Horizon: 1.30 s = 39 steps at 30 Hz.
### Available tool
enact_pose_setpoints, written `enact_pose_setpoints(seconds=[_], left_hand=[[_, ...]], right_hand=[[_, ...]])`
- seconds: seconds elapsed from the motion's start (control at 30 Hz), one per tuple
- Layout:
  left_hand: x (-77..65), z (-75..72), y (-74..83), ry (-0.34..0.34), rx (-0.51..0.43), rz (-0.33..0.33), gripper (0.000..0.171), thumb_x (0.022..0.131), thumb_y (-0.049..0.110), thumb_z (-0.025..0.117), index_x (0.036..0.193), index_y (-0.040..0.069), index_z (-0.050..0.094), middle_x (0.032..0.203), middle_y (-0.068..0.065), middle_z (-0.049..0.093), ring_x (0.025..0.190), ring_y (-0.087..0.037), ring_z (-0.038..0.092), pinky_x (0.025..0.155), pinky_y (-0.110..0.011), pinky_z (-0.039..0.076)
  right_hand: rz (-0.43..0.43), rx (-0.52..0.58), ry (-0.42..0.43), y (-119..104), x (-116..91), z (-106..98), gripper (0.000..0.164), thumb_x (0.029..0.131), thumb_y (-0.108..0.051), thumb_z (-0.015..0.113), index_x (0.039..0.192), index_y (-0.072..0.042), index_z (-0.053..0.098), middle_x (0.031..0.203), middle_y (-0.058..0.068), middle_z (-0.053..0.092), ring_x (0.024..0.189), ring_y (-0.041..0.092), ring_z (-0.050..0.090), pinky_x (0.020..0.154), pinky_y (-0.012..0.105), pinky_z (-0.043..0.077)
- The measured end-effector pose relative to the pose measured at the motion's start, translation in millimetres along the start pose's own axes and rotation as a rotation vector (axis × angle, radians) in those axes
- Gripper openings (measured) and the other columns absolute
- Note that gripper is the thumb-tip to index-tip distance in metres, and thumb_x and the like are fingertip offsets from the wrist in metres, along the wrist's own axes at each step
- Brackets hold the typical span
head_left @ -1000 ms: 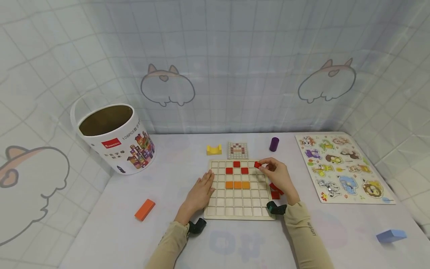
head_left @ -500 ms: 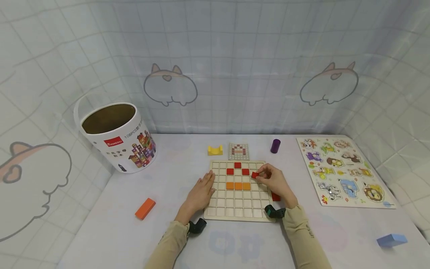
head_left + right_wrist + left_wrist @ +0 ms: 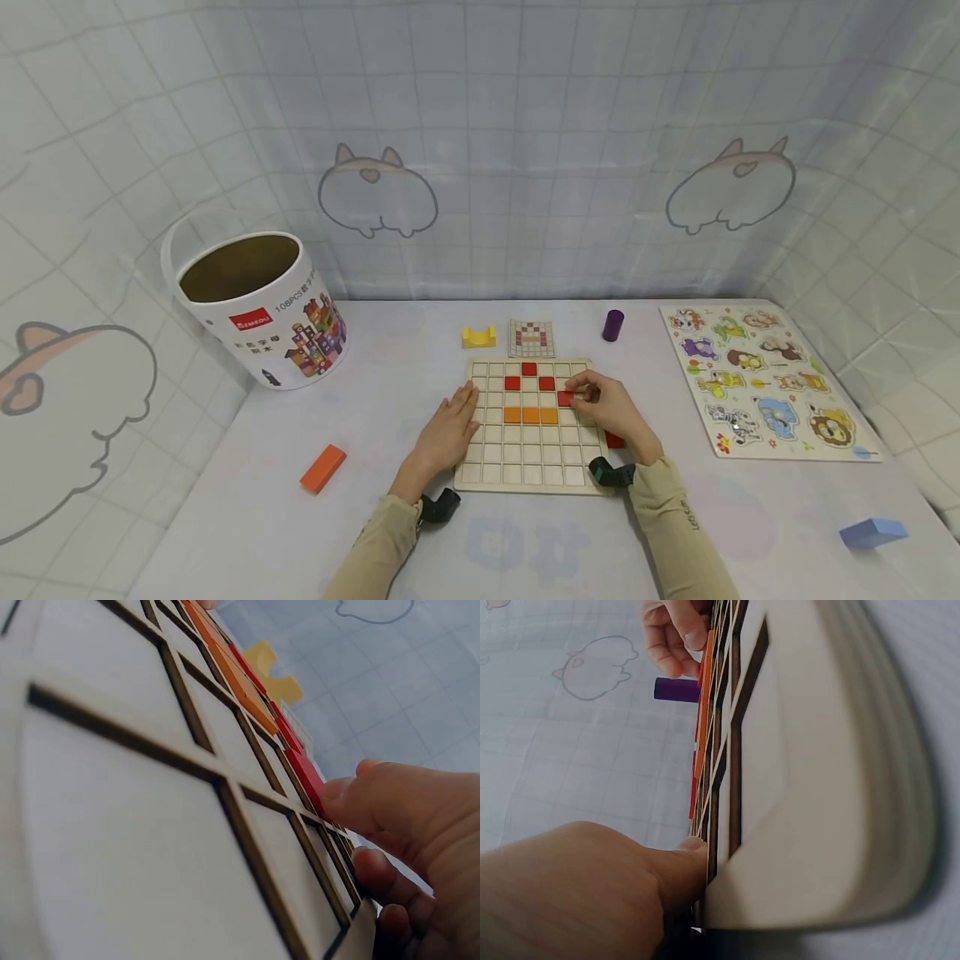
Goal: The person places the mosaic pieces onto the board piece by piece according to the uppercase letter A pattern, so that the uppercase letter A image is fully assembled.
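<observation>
A wooden grid board (image 3: 532, 475) lies in the middle of the table. My left hand (image 3: 447, 429) rests on its left edge with the fingers extended. The thumb and fingertips of my right hand (image 3: 611, 412) pinch a red square tile (image 3: 564, 398) at a cell right of the middle. In the right wrist view, the thumb touches that tile's near end. More red tiles (image 3: 528, 368) sit in cells toward the back, above a row of orange tiles (image 3: 530, 415). Loose red tiles (image 3: 615, 440) lie at the board's right side, partly hidden by my right wrist.
Behind the board are a pattern card (image 3: 531, 337), a yellow arch block (image 3: 478, 337) and a purple cylinder (image 3: 612, 325). A white bucket (image 3: 277, 333) stands back left, with an orange block (image 3: 323, 468) in front. At right lie an animal puzzle (image 3: 772, 379) and blue block (image 3: 873, 533).
My right hand has brought the red tile from the board's back right corner forward and slightly left, down to a cell beside the other red tiles. My left hand has stayed in place.
</observation>
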<state>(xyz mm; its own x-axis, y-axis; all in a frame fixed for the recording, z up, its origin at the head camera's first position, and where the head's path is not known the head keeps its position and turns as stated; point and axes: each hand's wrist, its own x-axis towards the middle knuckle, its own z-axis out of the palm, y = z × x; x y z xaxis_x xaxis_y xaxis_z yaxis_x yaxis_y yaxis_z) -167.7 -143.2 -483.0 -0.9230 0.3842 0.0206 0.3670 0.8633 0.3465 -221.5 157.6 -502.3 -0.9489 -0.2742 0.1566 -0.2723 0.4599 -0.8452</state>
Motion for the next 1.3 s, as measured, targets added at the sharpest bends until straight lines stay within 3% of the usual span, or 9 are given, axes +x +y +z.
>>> enact_pose_setpoints(seconds=[0.17, 0.4, 0.67, 0.8, 0.93, 1.07, 1.2, 1.3], left_hand=[[-0.2, -0.2, -0.3, -0.003, 0.003, -0.002, 0.054, 0.103, 0.019, 0.044, 0.149, -0.006, 0.03, 0.158, -0.021, 0.026, 0.146, -0.037, 0.027, 0.118, -0.053, 0.026], [0.3, -0.6, -0.1, -0.01, 0.004, -0.009, 0.055, 0.102, 0.019, 0.044, 0.149, -0.006, 0.03, 0.159, -0.02, 0.025, 0.146, -0.037, 0.026, 0.118, -0.053, 0.025], [1.5, -0.5, -0.6, -0.013, 0.007, -0.008, 0.055, 0.103, 0.02, 0.044, 0.149, -0.006, 0.029, 0.159, -0.02, 0.024, 0.146, -0.037, 0.026, 0.118, -0.053, 0.025], [1.7, -0.3, -1.0, -0.012, 0.012, -0.005, 0.055, 0.102, 0.019, 0.044, 0.149, -0.006, 0.03, 0.158, -0.021, 0.025, 0.146, -0.038, 0.026, 0.118, -0.053, 0.026], [2.2, 0.2, -1.7, -0.011, 0.016, -0.005, 0.055, 0.102, 0.019, 0.045, 0.149, -0.006, 0.03, 0.158, -0.021, 0.025, 0.146, -0.037, 0.026, 0.118, -0.053, 0.026], [2.2, 0.7, -1.6, -0.012, 0.013, -0.009, 0.055, 0.102, 0.019, 0.045, 0.149, -0.006, 0.03, 0.159, -0.02, 0.025, 0.146, -0.037, 0.027, 0.118, -0.053, 0.026], [2.1, 1.3, -1.3, -0.014, 0.005, -0.016, 0.054, 0.103, 0.018, 0.044, 0.149, -0.006, 0.029, 0.159, -0.02, 0.025, 0.146, -0.037, 0.026, 0.118, -0.053, 0.025], [2.1, 1.2, -1.2, -0.016, 0.007, -0.018, 0.055, 0.103, 0.019, 0.044, 0.149, -0.005, 0.029, 0.159, -0.02, 0.024, 0.147, -0.037, 0.026, 0.118, -0.053, 0.025]], right_hand=[[0.013, 0.031, 0.034, -2.4, -1.1, -2.5, 0.015, 0.088, -0.008, 0.07, 0.102, -0.009, 0.07, 0.092, 0.009, 0.07, 0.068, 0.009, 0.051, 0.06, 0.02, 0.043], [0.062, 0.102, 0.167, -1.0, -4.5, -15.1, 0.017, 0.093, -0.013, 0.065, 0.109, -0.008, 0.069, 0.095, 0.012, 0.067, 0.069, 0.008, 0.053, 0.058, 0.02, 0.044], [0.18, 0.04, 0.279, 13.0, -11.4, -36.2, 0.023, 0.094, -0.017, 0.063, 0.115, -0.009, 0.067, 0.11, 0.014, 0.069, 0.081, 0.002, 0.052, 0.068, 0.015, 0.044], [0.224, 0.032, 0.258, 16.2, -15.1, -41.8, 0.028, 0.093, -0.019, 0.064, 0.119, -0.007, 0.064, 0.115, 0.013, 0.068, 0.086, 0.005, 0.054, 0.072, 0.014, 0.044], [0.207, -0.005, 0.192, 18.6, -14.6, -41.7, 0.035, 0.091, -0.015, 0.067, 0.123, -0.003, 0.06, 0.116, 0.017, 0.066, 0.095, 0.015, 0.056, 0.077, 0.014, 0.045], [0.177, -0.094, 0.155, 21.9, -11.5, -39.0, 0.041, 0.086, -0.007, 0.07, 0.124, -0.001, 0.058, 0.114, 0.018, 0.066, 0.099, 0.025, 0.056, 0.084, 0.024, 0.045], [0.145, -0.176, 0.153, 22.2, -8.7, -36.5, 0.041, 0.083, -0.006, 0.07, 0.122, 0.0, 0.058, 0.11, 0.019, 0.066, 0.097, 0.029, 0.056, 0.085, 0.035, 0.045], [0.139, -0.201, 0.165, 20.4, -7.2, -35.9, 0.039, 0.082, -0.005, 0.069, 0.119, 0.001, 0.06, 0.106, 0.02, 0.066, 0.095, 0.029, 0.056, 0.085, 0.038, 0.046]])
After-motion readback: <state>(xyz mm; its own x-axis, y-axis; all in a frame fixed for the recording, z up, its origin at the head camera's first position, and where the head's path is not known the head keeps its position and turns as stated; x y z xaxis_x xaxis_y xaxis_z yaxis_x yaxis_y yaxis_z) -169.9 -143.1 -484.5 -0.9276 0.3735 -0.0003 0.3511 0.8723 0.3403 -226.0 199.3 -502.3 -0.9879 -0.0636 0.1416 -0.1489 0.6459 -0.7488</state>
